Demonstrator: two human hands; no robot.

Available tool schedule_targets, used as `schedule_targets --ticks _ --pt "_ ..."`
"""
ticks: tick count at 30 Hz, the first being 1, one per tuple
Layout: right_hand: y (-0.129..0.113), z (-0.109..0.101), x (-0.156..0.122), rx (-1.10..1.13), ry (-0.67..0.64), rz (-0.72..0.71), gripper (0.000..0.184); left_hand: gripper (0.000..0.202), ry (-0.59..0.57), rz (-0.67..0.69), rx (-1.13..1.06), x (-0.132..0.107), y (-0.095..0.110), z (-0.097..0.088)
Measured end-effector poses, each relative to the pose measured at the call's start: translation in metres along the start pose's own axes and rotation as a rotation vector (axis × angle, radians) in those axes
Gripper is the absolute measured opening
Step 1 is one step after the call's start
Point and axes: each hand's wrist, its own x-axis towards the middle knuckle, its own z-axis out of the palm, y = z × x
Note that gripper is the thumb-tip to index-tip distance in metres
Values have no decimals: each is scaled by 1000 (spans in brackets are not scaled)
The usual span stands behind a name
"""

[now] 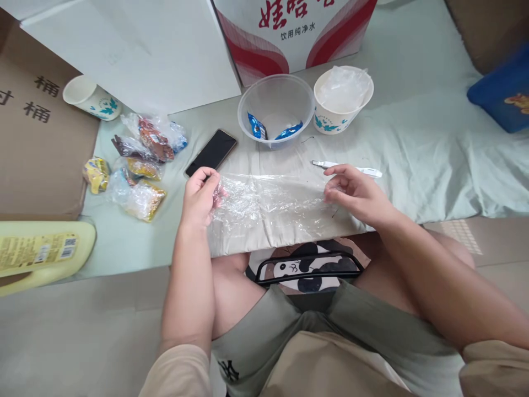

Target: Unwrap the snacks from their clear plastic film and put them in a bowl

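A clear plastic sheet (270, 207) lies spread on the pale green cloth (433, 160) in front of me. My left hand (200, 196) pinches its left end, fingers closed on the film. At the sheet's right end my right hand (355, 193) grips the film with curled fingers. Just beyond the right hand lies a small white-handled knife (347, 167). Farther back stand a clear plastic bowl (276, 108) holding blue wrappers and a paper bowl (343, 99) lined with clear plastic.
A black phone (211, 153) lies left of the bowl. Several wrapped snacks (138, 165) and a tipped paper cup (91, 98) lie at left by a brown carton (37, 138). A red-and-white water box (293, 30) stands behind. A yellow bottle (41, 253) lies at lower left.
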Motion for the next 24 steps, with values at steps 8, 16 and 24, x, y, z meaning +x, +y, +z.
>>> schedule_targets --ticks 8,16,24 --pt "6 9 3 111 129 32 40 14 21 -117 -36 0 0 2" --pt "10 17 4 120 129 47 46 34 -193 -71 -181 8 -9 -6" --pt "13 13 4 95 160 -16 77 78 -254 116 99 7 -22 -3"
